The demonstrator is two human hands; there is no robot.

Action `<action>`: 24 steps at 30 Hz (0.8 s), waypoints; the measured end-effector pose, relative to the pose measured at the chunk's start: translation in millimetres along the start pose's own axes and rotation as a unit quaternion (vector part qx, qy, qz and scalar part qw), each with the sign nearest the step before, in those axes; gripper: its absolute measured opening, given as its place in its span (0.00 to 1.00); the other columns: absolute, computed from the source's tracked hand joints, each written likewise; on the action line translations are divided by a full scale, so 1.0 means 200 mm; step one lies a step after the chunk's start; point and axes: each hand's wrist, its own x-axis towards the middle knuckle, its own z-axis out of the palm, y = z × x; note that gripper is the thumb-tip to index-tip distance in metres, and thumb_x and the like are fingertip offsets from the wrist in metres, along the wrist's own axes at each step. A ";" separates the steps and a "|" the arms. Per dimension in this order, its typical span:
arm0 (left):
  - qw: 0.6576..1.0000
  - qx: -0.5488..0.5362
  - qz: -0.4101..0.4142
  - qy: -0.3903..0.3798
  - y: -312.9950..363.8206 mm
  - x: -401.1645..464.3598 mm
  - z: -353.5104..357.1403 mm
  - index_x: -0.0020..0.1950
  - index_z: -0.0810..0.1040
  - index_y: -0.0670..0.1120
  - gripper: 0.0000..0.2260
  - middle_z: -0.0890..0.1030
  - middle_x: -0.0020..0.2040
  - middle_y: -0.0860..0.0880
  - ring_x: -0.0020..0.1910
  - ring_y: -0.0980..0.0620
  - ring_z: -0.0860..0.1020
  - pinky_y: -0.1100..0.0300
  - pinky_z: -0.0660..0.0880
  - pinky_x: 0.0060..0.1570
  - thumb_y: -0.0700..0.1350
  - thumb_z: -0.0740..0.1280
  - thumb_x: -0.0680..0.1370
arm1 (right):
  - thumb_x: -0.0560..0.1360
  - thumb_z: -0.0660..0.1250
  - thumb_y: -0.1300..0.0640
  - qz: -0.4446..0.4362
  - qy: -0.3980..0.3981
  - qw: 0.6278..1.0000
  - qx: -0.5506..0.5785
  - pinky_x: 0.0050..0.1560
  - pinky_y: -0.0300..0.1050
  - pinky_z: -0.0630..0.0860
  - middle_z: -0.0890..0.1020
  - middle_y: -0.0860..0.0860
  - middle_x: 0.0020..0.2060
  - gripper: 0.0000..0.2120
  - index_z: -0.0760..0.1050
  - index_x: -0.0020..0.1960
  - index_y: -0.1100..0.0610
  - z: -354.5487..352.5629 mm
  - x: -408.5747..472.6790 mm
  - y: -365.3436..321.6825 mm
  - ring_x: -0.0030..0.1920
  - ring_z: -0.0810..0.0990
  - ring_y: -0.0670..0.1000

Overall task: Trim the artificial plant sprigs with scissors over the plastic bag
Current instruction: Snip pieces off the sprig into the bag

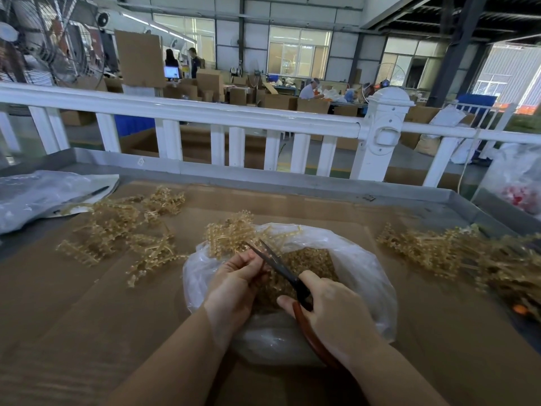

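The left hand (234, 276) pinches a tan artificial sprig (228, 234) at its near end, its fingers curled round the stem, so that the leafy part stands out over the far rim of the clear plastic bag (360, 271). This seems meant to let whatever is snipped off drop straight into the bag, which already holds a heap of tan cuttings (307, 263) at the middle of the counter (87, 317). The right hand (333, 309) grips the scissors (281, 269) by their reddish-brown handles, fingers through the loops, with the dark blades slightly parted and pointing far-left toward the stem just beyond the left fingertips. The cut looks about to be made close to the holding fingers.

A loose pile of sprigs (123, 230) lies to the left of the bag and a denser pile (456, 256) to the right. One is likely the stock and the other the finished lot, though which is which cannot be told. A second, grey plastic bag (38, 197) lies at far left with a dark pen-like object (93, 192) on it.

No brand, label or legible writing shows anywhere on the bags, scissors or counter.
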 end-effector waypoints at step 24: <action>1.000 0.010 0.009 -0.027 0.00 -0.03 0.00 0.35 0.77 0.40 0.13 0.79 0.32 0.44 0.28 0.54 0.78 0.65 0.77 0.31 0.29 0.60 0.75 | 0.74 0.59 0.35 -0.018 0.029 0.999 -0.006 0.39 0.37 0.64 0.70 0.43 0.35 0.15 0.61 0.44 0.45 0.04 0.02 -0.03 0.39 0.72 0.46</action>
